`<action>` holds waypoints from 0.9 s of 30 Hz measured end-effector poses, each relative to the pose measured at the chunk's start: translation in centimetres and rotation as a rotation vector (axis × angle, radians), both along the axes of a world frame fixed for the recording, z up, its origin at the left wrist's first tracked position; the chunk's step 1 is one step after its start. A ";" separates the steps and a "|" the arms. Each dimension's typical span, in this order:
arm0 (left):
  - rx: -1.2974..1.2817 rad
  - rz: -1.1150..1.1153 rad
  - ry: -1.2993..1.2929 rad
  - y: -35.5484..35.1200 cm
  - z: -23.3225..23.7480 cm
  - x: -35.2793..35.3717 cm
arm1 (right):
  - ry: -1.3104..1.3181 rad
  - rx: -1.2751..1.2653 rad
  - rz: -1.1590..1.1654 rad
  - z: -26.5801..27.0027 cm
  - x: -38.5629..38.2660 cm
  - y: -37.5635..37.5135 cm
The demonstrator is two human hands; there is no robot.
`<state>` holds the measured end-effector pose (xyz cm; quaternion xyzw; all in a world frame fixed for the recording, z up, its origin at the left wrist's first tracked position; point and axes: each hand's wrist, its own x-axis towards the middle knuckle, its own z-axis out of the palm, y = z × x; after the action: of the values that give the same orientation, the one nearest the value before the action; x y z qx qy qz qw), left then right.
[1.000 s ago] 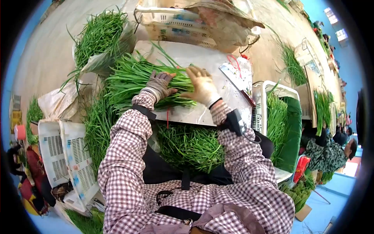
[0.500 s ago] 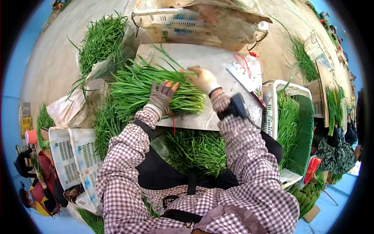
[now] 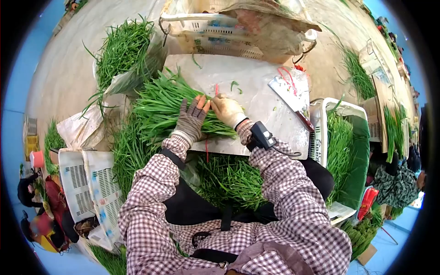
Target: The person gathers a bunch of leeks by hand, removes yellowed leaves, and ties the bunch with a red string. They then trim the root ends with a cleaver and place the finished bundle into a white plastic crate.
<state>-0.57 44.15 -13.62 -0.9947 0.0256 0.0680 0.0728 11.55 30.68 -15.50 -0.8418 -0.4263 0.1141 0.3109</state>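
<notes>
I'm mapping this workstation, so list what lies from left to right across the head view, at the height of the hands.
white perforated crates → bundle of green chives → left hand → right hand → cleaver → white crate of greens

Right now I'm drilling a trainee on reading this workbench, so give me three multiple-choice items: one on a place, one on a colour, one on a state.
1. Where does the cleaver lie?
A. In a white crate
B. On the board, right of the hands
C. On the person's lap

2. What colour is the glove on the left hand?
A. Grey
B. Red
C. Blue

3. How do the hands stand to the chive bundle?
A. Both lifted off it
B. Only one touches it
C. Both rest on it

Key: B, its blade lies flat on the pale board; A, the knit is grey; C, the left hand and right hand both lie on the greens.
</notes>
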 end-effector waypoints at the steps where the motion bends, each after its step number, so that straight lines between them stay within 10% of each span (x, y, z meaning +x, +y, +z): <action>1: -0.028 0.014 0.053 -0.4 1.4 0.3 | 0.000 0.049 0.022 0.5 -0.4 -0.3; 10: 0.411 -0.090 -0.132 -0.5 -0.2 1.3 | -0.173 0.028 0.110 -1.5 0.8 0.3; 17: -0.078 0.033 0.318 0.3 1.6 3.6 | 0.237 -0.307 0.138 2.6 2.5 -0.1; 27: -0.153 0.000 0.245 -0.1 1.7 2.4 | -0.139 -0.390 0.120 2.5 -1.7 -2.1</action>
<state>1.80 44.07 -11.91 -0.9816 0.0395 0.1865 -0.0067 9.86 28.63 -13.02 -0.8649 -0.4659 0.1545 0.1047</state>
